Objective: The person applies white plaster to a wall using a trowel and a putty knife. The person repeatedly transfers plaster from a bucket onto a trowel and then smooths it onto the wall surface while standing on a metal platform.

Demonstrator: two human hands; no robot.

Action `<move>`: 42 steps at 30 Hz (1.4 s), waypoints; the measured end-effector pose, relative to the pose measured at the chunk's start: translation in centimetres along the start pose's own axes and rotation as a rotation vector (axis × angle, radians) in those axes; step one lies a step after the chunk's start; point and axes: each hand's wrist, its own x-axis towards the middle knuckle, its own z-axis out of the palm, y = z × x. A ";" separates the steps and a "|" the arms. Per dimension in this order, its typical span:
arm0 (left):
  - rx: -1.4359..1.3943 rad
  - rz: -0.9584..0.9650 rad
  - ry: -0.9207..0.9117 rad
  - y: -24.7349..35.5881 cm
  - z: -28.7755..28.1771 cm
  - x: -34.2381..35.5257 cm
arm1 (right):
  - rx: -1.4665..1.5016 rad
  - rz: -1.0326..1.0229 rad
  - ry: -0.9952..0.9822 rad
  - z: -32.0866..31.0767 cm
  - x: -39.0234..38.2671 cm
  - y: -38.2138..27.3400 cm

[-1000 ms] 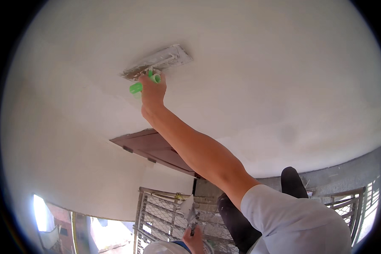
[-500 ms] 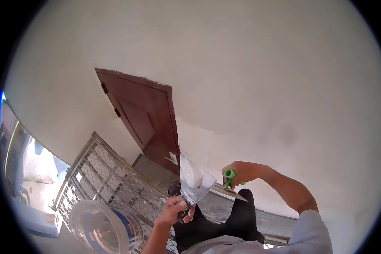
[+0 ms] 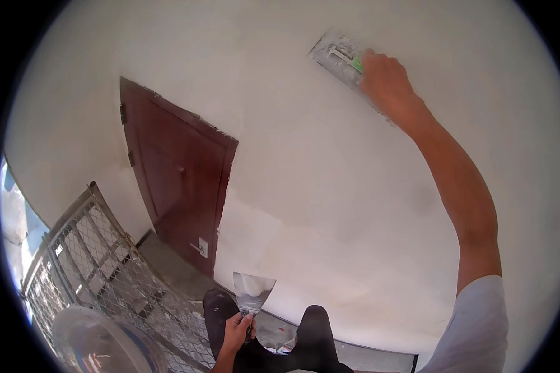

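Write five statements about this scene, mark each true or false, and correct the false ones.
1. The right hand holds a trowel against the wall. True.
2. The left hand holds a paintbrush. False: the left hand holds a scraper.
3. The door is white. False: the door is dark red.
4. A bucket shows at the picture's lower left. True.
5. The trowel's handle is blue. False: the handle is green.

A dark red door (image 3: 179,171) with a pale handle (image 3: 203,247) stands near a mesh-filled metal railing (image 3: 98,245).
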 end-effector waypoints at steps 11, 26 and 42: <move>-0.050 0.023 0.035 -0.4 -1.6 0.1 | 0.016 -0.425 -0.394 16.8 -12.5 -17.2; 0.086 0.086 -0.026 0.9 -1.0 -0.8 | -0.108 -0.200 -0.649 27.2 -38.1 -25.4; 0.066 -0.260 -0.692 7.0 18.1 0.8 | 1.656 0.669 -1.154 3.9 -62.7 -4.6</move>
